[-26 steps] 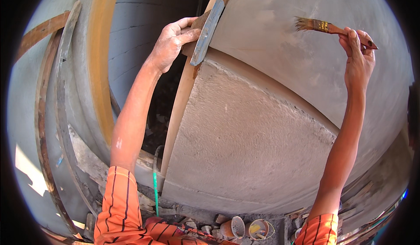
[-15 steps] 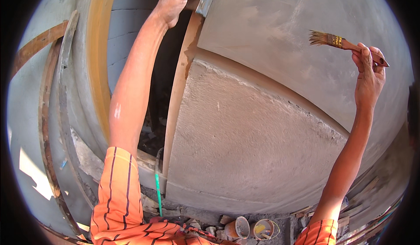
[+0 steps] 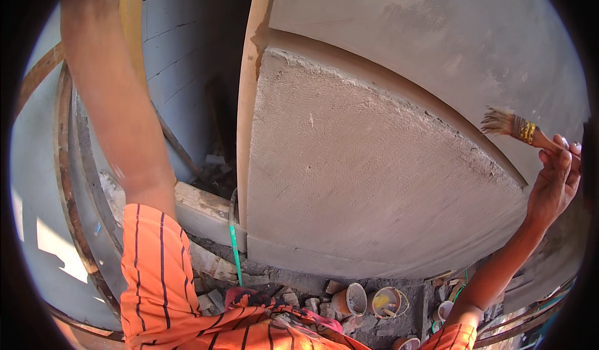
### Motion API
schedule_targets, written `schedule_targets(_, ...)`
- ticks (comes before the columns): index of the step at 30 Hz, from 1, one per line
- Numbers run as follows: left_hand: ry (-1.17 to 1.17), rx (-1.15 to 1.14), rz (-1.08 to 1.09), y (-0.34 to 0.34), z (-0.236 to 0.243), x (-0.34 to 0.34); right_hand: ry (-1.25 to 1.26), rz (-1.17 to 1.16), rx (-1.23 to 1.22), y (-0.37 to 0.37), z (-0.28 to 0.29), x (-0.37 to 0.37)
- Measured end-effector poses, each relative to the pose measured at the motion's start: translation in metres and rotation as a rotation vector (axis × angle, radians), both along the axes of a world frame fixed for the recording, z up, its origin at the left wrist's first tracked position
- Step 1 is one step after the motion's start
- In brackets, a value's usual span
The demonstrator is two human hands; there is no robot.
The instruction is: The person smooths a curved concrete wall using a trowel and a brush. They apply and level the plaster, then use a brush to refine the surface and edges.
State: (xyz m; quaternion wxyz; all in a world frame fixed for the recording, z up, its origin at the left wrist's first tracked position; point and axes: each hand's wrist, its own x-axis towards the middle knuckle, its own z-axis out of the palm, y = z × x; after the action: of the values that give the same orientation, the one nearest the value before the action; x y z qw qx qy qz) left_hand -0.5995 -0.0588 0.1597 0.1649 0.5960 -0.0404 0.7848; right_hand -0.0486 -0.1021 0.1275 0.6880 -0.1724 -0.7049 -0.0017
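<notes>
The right hand point(image 3: 555, 184) has its fingers clamped on a wooden-handled paintbrush with pale bristles point(image 3: 515, 127), at the far right against the grey plastered wall point(image 3: 374, 181). The lower plaster looks rough, the upper part smoother, so finishing seems partly done. The left hand is out of view. Small pots point(image 3: 349, 300) sit among rubble below.

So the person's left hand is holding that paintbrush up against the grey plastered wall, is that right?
Not quite: the head view shows the right hand holding the paintbrush up against the grey plastered wall. The left arm reaches up out of the picture, so its hand is not seen.
</notes>
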Motion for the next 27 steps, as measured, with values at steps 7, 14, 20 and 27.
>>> schedule_targets(7,-0.13,-0.611,-0.625,-0.029,-0.314,0.094,0.196,0.194,-0.933,0.003,-0.247,-0.105)
schedule_targets(14,-0.13,-1.453,-1.307,-0.073,-0.51,0.175,1.056,0.298,-0.981,-0.068,-0.362,-0.083)
schedule_targets(20,0.286,-1.451,-1.489,-0.018,-0.488,0.258,0.893,-0.213,-1.08,-0.098,-0.373,-0.076)
schedule_targets(27,0.48,-1.425,-1.34,-0.003,-0.467,0.363,0.256,-0.73,-0.721,-0.128,-0.366,-0.05)
